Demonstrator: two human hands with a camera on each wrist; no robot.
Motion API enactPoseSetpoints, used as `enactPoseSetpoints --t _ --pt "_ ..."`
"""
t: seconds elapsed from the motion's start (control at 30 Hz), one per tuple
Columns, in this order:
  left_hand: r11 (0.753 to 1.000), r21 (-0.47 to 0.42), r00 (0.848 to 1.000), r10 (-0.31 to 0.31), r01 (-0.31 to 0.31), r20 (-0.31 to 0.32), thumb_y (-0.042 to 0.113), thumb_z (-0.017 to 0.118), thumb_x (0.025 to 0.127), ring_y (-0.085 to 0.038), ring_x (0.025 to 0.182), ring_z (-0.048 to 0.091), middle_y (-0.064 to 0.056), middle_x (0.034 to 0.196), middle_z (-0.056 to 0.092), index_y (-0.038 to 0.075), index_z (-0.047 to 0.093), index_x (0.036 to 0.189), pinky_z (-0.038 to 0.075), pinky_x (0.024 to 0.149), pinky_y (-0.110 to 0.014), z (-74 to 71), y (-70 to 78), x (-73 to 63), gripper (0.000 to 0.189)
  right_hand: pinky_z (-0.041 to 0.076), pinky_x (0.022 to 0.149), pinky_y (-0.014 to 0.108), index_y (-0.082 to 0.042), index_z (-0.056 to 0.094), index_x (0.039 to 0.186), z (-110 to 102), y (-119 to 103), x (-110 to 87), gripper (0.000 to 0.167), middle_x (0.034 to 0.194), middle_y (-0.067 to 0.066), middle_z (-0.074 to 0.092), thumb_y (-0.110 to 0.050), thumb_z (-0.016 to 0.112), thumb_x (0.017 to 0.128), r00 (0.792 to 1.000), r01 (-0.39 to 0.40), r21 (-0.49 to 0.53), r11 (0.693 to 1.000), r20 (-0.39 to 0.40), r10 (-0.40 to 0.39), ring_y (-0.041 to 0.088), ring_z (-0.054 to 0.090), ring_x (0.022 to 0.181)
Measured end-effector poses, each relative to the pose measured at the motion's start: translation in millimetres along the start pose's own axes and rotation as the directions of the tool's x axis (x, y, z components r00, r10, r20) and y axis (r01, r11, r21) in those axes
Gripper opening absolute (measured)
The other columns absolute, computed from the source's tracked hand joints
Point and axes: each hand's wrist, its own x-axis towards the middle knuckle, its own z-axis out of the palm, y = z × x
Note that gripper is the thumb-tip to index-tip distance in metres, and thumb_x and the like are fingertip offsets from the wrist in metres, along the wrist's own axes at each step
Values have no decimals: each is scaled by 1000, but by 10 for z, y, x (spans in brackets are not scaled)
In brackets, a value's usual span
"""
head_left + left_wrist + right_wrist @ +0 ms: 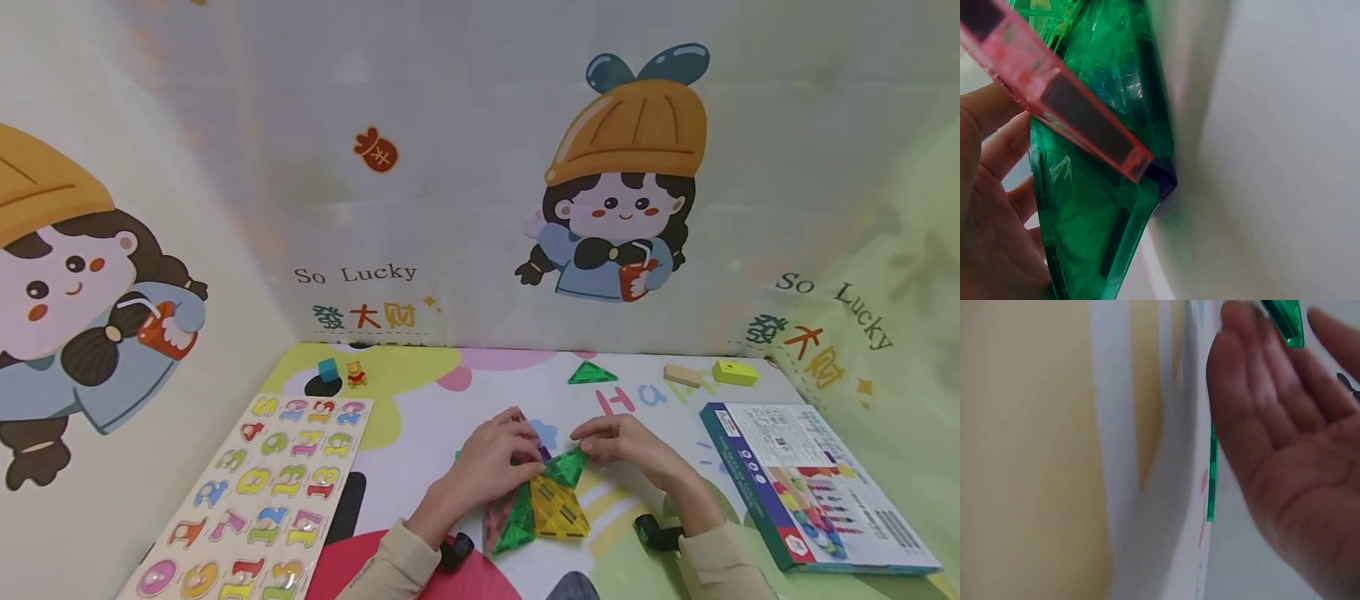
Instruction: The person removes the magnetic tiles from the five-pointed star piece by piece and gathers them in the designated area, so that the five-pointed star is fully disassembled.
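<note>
Gripping translucent tile structure (558, 512) with the left hand (491, 454); right hand (630, 446), grip loosely wide, touches green tile (567, 468).

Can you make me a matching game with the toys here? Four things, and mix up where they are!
Things:
1. bear
2. box
3. tile build
4. number board

Places:
A. at the left hand
B. flat, on the far left
C. beside the blue cube
D. flat, on the far right

Right pairs: 1-C, 2-D, 3-A, 4-B
</note>
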Motion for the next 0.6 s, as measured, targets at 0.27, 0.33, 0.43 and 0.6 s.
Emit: enactPoseSetpoints --t 0.27,0.33,0.43,0.6 --pt "1000 -13 1000 -18 18 1 40 70 91 -27 146 38 7 126 67 29 79 102 39 112 -51 -12 0 -21 18 57 78 28 5 69 105 43 -33 -15 23 88 9 72 -12 70 90 999 37 18 999 37 -38 16 66 79" --pt "1000 -16 1000 -18 18 4 39 70 91 -27 146 38 7 126 67 30 79 98 39 112 -51 -10 -5 -20 15 58 79 29 6 69 105 41 -30 -18 23 88 10 73 -12 70 89 999 41 22 999 35 -42 17 67 79" --pt "1000 -18 1000 -15 15 8 39 70 91 -27 146 38 7 126 67 32 79 94 39 112 -50 -6 -9 -16 12 58 79 31 6 69 104 39 -18 -18 23 89 10 73 -12 70 89 999 38 37 999 31 -39 19 69 80" --pt "1000 -15 1000 -5 5 5 40 70 90 -29 146 39 7 126 67 31 79 93 39 112 -50 -9 -14 -17 12 59 79 33 6 70 105 37 19 -7 24 90 11 74 -12 70 90 998 44 69 997 36 -47 21 71 80"
